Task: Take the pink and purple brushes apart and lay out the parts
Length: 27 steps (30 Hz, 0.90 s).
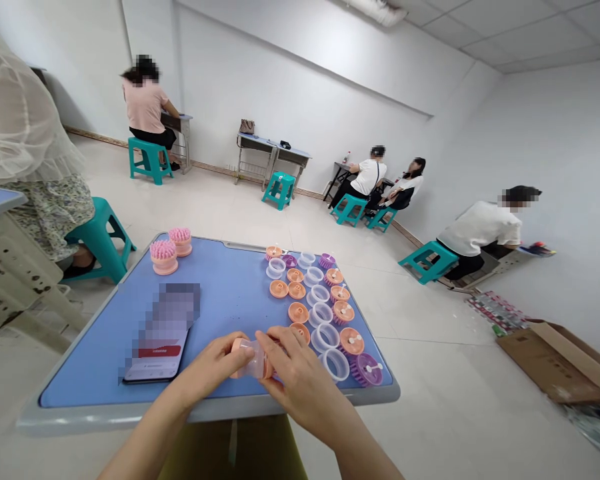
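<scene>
Near the front edge of the desk, both hands hold a small round brush (253,359) with a clear middle and orange ends. My left hand (221,365) is wrapped round its left end. Closed on its right end is my right hand (300,375), whose fingers partly hide it. Just beyond the right hand lie several orange round caps (298,313), a row of clear plastic rings (325,338), and a column of orange and purple bristle heads (351,341) with small white pieces on top.
Two pink-bristled brushes (164,256) stand at the desk's far left corner. A phone (163,340) lies left of my hands on the blue desk (230,293). Several people sit on green stools (150,160) around the room. An open cardboard box (555,357) is on the floor at right.
</scene>
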{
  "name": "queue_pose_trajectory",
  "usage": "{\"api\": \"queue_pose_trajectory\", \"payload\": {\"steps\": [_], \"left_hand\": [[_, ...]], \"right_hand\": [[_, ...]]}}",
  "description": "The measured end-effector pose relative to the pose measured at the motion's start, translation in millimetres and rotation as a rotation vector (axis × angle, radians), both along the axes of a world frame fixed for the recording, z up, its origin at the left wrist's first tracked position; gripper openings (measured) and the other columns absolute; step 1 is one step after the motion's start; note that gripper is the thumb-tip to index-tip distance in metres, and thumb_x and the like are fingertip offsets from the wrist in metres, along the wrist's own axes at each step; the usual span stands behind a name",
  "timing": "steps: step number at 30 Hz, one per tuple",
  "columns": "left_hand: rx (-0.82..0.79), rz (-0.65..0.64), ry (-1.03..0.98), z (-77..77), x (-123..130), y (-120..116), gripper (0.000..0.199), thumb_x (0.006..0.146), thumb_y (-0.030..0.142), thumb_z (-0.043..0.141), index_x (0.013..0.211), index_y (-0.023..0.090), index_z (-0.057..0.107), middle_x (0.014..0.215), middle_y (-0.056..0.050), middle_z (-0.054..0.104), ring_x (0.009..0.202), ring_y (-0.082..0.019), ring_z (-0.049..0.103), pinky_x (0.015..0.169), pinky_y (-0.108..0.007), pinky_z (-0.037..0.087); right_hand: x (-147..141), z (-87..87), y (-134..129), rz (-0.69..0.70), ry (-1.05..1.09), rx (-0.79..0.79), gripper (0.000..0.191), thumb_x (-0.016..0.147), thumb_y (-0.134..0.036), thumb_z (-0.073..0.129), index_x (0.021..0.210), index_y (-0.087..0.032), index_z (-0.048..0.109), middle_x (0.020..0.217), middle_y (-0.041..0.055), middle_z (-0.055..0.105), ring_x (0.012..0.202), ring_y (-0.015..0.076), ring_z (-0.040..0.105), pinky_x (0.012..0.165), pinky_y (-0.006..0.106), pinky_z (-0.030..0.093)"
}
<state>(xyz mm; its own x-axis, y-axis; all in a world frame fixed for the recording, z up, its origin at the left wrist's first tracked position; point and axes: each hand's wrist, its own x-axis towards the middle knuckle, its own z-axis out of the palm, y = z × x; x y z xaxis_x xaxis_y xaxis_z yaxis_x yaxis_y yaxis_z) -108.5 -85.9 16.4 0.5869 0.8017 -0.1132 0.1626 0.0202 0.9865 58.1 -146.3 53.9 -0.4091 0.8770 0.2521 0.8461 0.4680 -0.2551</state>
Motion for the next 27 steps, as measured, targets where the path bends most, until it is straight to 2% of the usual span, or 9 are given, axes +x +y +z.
{"api": "queue_pose_trajectory", "payload": {"steps": [2, 6, 10, 14, 17, 20, 23, 27], "left_hand": [[-0.063, -0.005, -0.014, 0.1, 0, 0, 0.033, 0.078, 0.047, 0.042, 0.059, 0.02, 0.042, 0.058, 0.005, 0.044, 0.058, -0.012, 0.04, 0.056, -0.024, 0.034], [-0.204, -0.024, -0.058, -2.1, 0, -1, 0.038, 0.081, 0.054, 0.035, 0.067, 0.019, 0.044, 0.058, 0.003, 0.052, 0.053, -0.011, 0.039, 0.048, -0.022, 0.028], [-0.214, 0.02, -0.084, -3.7, -2, 0, 0.037, 0.081, 0.053, 0.038, 0.069, 0.019, 0.044, 0.06, 0.004, 0.052, 0.049, -0.009, 0.034, 0.046, -0.022, 0.027], [-0.175, 0.113, -0.146, -4.0, -4, 2, 0.034, 0.078, 0.053, 0.045, 0.083, 0.019, 0.051, 0.065, 0.004, 0.049, 0.055, -0.009, 0.04, 0.053, -0.022, 0.035], [-0.127, 0.146, -0.18, -4.9, -4, 3, 0.042, 0.071, 0.048, 0.058, 0.102, 0.021, 0.051, 0.08, 0.001, 0.056, 0.073, -0.014, 0.051, 0.068, -0.025, 0.043], [-0.074, 0.193, -0.15, -7.5, -2, 3, 0.044, 0.069, 0.044, 0.062, 0.104, 0.02, 0.051, 0.095, -0.003, 0.059, 0.089, -0.019, 0.054, 0.078, -0.029, 0.044], [0.025, 0.204, -0.094, -11.8, -1, 5, 0.041, 0.07, 0.043, 0.06, 0.103, 0.019, 0.051, 0.097, -0.005, 0.059, 0.092, -0.021, 0.054, 0.08, -0.032, 0.045], [0.091, 0.21, -0.045, -16.6, 0, 7, 0.038, 0.072, 0.039, 0.058, 0.104, 0.018, 0.051, 0.096, -0.006, 0.06, 0.091, -0.022, 0.056, 0.081, -0.034, 0.045]], "right_hand": [[-2, 1.4, 0, 0.015, -0.023, -0.003, 0.048, 0.084, -0.012, 0.044, 0.131, -0.015, 0.036, 0.113, 0.0097, 0.049, 0.103, 0.02, 0.046, 0.088, 0.035, 0.046], [-6, 1.9, 1, 0.032, -0.056, 0.024, 0.054, 0.081, -0.003, 0.038, 0.133, -0.015, 0.032, 0.114, 0.0103, 0.048, 0.103, 0.02, 0.046, 0.089, 0.035, 0.046], [-5, -2.4, 3, -0.003, -0.062, 0.073, 0.056, 0.08, -0.002, 0.039, 0.133, -0.018, 0.034, 0.111, 0.0098, 0.049, 0.1, 0.0194, 0.048, 0.084, 0.034, 0.049], [1, -11.5, 8, -0.099, 0.002, 0.134, 0.05, 0.08, -0.008, 0.046, 0.128, -0.019, 0.04, 0.108, 0.01, 0.049, 0.1, 0.0209, 0.049, 0.082, 0.037, 0.049], [5, -17.4, 14, -0.199, 0.084, 0.225, 0.041, 0.079, -0.022, 0.055, 0.12, -0.018, 0.049, 0.105, 0.0105, 0.052, 0.1, 0.0235, 0.051, 0.081, 0.04, 0.049], [6, -19.0, 23, -0.296, 0.111, 0.274, 0.032, 0.077, -0.032, 0.06, 0.105, -0.017, 0.059, 0.097, 0.0102, 0.057, 0.097, 0.0253, 0.053, 0.08, 0.041, 0.048], [5, -18.4, 33, -0.327, 0.123, 0.219, 0.018, 0.076, -0.029, 0.062, 0.09, -0.017, 0.062, 0.09, 0.0072, 0.06, 0.088, 0.022, 0.055, 0.076, 0.037, 0.048], [3, -21.5, 44, -0.342, 0.081, 0.148, 0.007, 0.078, -0.022, 0.059, 0.081, -0.016, 0.059, 0.087, 0.006, 0.06, 0.081, 0.0196, 0.056, 0.07, 0.033, 0.047]]}}
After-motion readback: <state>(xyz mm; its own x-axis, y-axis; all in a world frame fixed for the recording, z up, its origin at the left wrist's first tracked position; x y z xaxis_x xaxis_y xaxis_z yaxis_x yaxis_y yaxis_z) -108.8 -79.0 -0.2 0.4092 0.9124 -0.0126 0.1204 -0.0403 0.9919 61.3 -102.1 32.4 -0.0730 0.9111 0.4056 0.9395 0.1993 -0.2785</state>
